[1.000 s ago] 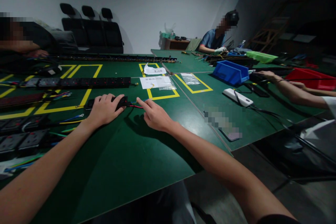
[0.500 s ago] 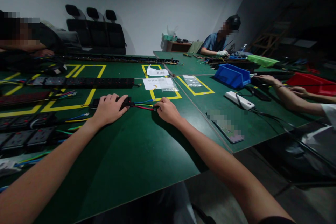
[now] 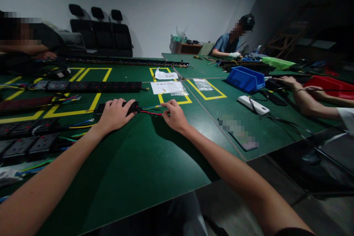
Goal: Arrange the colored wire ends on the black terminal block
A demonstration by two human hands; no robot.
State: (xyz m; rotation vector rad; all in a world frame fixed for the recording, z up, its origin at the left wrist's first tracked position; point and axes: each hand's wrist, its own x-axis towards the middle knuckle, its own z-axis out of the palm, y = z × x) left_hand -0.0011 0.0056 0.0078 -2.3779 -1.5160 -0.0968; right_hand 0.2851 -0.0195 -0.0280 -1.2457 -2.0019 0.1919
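My left hand [image 3: 115, 115] is wrapped over a short black power strip [image 3: 134, 107] and presses it to the green table, hiding most of it. From the strip's right end run blue, yellow-green and red wires [image 3: 151, 113]. At their far ends is my right hand [image 3: 174, 116], fingers bent in a pinch. Its index fingertip meets the ring terminals [image 3: 158, 106] of the blue and yellow-green wires, and the red wire's end reaches the thumb side. The exact contact there is small and partly hidden.
More power strips [image 3: 91, 87] with loose wires lie left and beyond. Paper labels [image 3: 162, 87] rest inside yellow tape marks. To the right are a blue bin [image 3: 245, 79], a white power bank-like block [image 3: 253, 105], a phone-like slab [image 3: 240, 136], cables and co-workers' hands [image 3: 290, 83].
My right hand has shifted slightly up, its index finger now extended to the blue and yellow-green wire ends, which have drawn together. My left hand stays on the strip.
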